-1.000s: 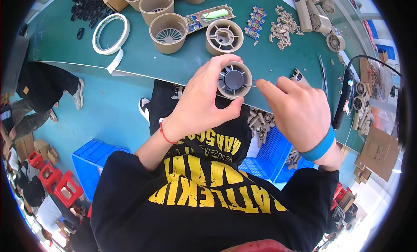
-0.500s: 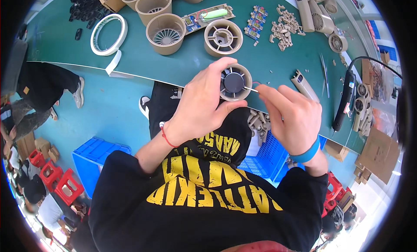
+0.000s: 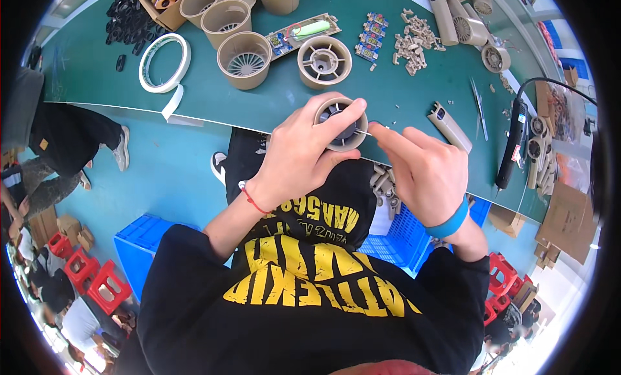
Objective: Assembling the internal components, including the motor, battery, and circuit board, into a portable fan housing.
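Observation:
My left hand [image 3: 303, 149] is wrapped round a beige round fan housing [image 3: 318, 121], held just over the table's front edge. One finger reaches across the opening onto the dark fan hub [image 3: 343, 130] inside. My right hand [image 3: 427, 168] is closed in a pinch at the housing's right side. Its fingertips grip a thin pale strip [image 3: 364, 132] that runs to the housing rim; whether it is a wire or a slim tool I cannot make out. Beyond my hands stands another beige housing [image 3: 303, 71] with spokes, and to the right lies a beige handle piece [image 3: 449, 126].
Beige cups [image 3: 223, 63], a tape roll [image 3: 143, 68] and a handle half with a green battery [image 3: 312, 28] are on the green table [image 3: 97, 74]. Small circuit boards [image 3: 370, 37], beige bits [image 3: 414, 45], tweezers [image 3: 479, 110] and a black corded tool [image 3: 514, 145] lie rightward. Blue crates [image 3: 139, 236] stand below.
A finger of my left hand has moved across the housing's opening onto the hub. Both hands and the housing have shifted slightly left in view. My right hand keeps its pinch.

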The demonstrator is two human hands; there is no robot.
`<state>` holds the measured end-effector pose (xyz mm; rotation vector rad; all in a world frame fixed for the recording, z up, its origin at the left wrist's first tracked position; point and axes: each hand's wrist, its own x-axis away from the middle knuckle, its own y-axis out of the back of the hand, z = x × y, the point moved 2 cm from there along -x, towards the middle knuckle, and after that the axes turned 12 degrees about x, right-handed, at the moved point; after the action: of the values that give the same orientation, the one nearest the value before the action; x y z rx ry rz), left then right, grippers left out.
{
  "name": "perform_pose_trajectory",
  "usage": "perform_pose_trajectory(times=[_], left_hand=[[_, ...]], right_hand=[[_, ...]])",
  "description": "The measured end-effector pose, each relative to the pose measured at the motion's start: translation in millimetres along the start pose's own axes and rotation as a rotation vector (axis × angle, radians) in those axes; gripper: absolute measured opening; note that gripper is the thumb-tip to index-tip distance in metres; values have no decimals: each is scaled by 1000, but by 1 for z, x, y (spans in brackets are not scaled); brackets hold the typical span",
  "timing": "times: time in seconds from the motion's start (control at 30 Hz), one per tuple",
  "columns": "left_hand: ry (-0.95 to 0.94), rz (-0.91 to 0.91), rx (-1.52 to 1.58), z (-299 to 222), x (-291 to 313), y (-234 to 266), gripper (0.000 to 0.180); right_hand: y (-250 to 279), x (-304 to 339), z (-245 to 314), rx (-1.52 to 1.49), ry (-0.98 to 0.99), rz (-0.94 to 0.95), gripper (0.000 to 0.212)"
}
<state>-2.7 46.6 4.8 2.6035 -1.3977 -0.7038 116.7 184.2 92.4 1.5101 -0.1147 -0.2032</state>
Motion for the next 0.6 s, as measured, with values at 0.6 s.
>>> perform_pose_trajectory(times=[0.6], left_hand=[[-18,-5,103,1,1,4,58]], right_hand=[[17,4,-59,-89,-216,-36,24]])
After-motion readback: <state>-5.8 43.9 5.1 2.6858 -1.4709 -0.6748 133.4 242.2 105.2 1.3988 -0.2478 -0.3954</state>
